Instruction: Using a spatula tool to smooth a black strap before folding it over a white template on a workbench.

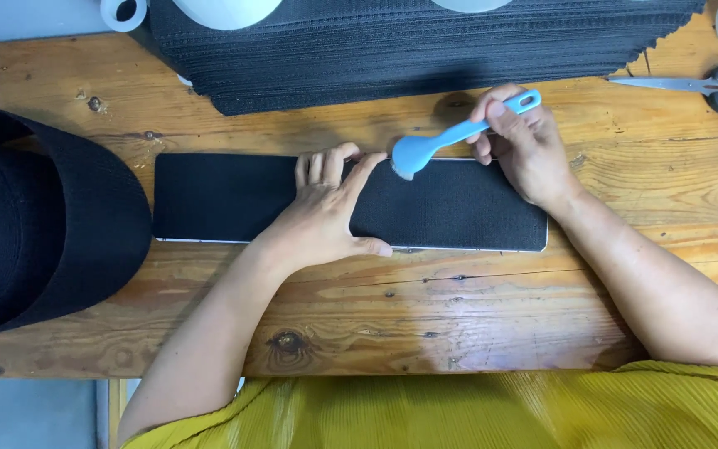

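Note:
A long black fabric strip [209,198] with a thin white edge lies flat across the middle of the wooden table [459,308]. My left hand [330,212] presses flat on its middle, fingers spread toward the far edge. My right hand [521,141] grips the handle of a light blue brush [442,141]. The brush head touches the strip's far edge, just right of my left fingertips.
A tall stack of black fabric sheets [409,50] sits at the back. A round black hat-like piece [35,216] lies at the left edge. Scissors [700,85] rest at the back right. White containers [226,10] stand behind the stack.

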